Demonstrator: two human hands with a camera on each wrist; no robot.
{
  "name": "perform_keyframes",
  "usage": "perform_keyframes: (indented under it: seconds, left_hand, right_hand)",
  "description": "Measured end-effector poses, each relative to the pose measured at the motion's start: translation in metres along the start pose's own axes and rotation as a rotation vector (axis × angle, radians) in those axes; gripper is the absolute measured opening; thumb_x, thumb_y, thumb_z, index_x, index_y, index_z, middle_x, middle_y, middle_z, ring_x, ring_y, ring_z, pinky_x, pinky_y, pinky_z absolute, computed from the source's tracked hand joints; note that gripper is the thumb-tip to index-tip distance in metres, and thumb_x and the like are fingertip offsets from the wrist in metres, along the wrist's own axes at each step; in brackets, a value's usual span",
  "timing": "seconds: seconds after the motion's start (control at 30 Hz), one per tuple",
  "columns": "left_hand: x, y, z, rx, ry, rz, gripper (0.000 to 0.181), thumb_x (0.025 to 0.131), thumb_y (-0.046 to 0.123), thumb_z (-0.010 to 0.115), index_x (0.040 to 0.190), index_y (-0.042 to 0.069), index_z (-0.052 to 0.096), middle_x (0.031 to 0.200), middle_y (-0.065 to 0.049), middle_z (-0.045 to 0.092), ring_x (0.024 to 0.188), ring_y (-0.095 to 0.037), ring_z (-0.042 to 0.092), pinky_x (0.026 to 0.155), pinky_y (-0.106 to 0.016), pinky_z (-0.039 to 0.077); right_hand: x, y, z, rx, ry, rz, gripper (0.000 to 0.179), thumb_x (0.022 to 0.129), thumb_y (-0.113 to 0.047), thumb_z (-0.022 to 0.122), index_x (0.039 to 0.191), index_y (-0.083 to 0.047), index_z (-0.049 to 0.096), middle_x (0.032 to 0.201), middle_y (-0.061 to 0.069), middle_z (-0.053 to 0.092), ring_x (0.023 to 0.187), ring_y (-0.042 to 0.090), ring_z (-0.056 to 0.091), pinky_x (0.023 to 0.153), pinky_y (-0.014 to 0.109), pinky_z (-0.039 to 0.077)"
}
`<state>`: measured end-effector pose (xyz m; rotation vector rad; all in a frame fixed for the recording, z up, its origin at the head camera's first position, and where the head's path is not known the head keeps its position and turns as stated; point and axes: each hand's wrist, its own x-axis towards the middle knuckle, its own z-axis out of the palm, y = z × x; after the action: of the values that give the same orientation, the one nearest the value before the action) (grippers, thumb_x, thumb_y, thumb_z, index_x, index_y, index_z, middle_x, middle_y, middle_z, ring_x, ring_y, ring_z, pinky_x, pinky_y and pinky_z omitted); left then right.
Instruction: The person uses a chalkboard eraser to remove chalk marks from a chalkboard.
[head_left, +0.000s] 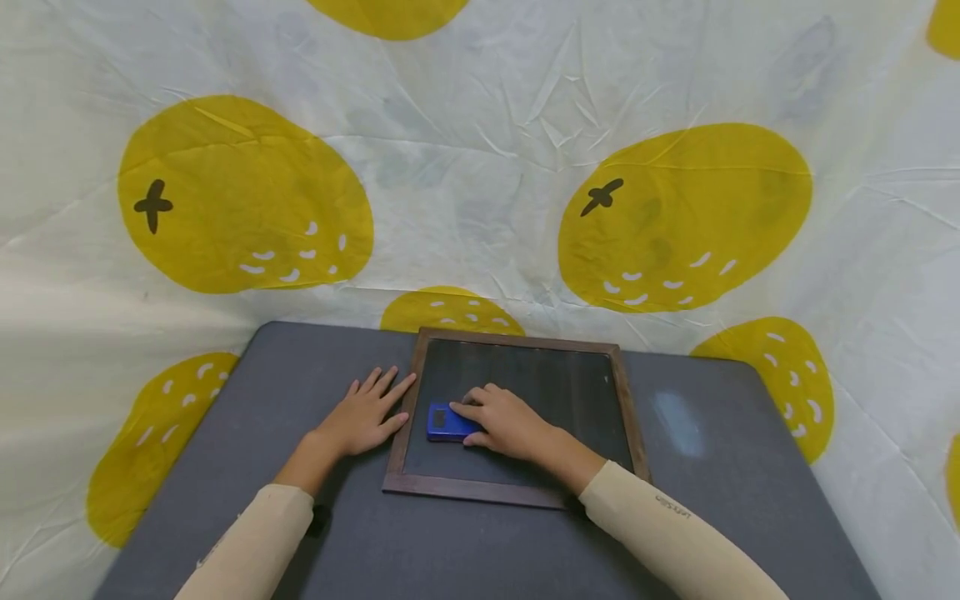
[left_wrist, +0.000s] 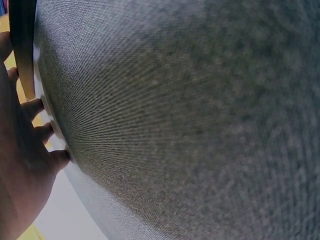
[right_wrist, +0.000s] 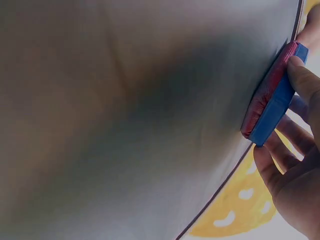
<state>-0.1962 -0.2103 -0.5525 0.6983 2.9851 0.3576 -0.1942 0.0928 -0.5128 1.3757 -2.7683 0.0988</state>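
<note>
A small blackboard (head_left: 555, 392) with a brown wooden frame lies on the dark grey table. The right hand (head_left: 512, 423) grips a blue chalkboard eraser (head_left: 441, 423) between thumb and fingers, over the left part of the board. In the right wrist view, the eraser (right_wrist: 276, 111) shows a blue back and a dark red pad facing the board's surface. Spread fingers mark the left hand (head_left: 363, 422), which rests beside the board, its thumb and index finger at the frame's left edge. The left wrist view shows that hand (left_wrist: 22, 175) at the far left.
The grey table (head_left: 330, 542) extends around the board on both sides and toward the person. A pale patch (head_left: 678, 423) shows on its right part. Behind it hangs a white cloth (head_left: 465, 208) with large yellow fruit prints.
</note>
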Motion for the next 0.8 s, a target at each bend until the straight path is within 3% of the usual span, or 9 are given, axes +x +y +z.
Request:
perform_keyframes:
  seconds: [0.33, 0.8]
  left_hand:
    - [0.0, -0.001, 0.001, 0.012, -0.007, -0.006, 0.068, 0.108, 0.052, 0.043, 0.167, 0.024, 0.022, 0.17, -0.019, 0.023, 0.156, -0.049, 0.018, 0.118, -0.075, 0.019]
    - [-0.003, -0.001, 0.004, 0.006, 0.016, 0.013, 0.068, 0.109, 0.051, 0.043, 0.167, 0.023, 0.024, 0.17, -0.02, 0.024, 0.156, -0.05, 0.019, 0.117, -0.076, 0.019]
  right_hand:
    - [-0.027, -0.037, 0.007, -0.028, -0.008, -0.07, 0.065, 0.097, -0.052, 0.067, 0.151, -0.019, 0.056, 0.132, 0.002, 0.066, 0.108, 0.017, 0.061, 0.092, 0.032, 0.055]
    - [-0.023, -0.037, 0.005, -0.067, -0.002, -0.068, 0.063, 0.097, -0.05, 0.068, 0.151, -0.019, 0.057, 0.129, 0.003, 0.066, 0.104, 0.017, 0.061, 0.091, 0.032, 0.055]
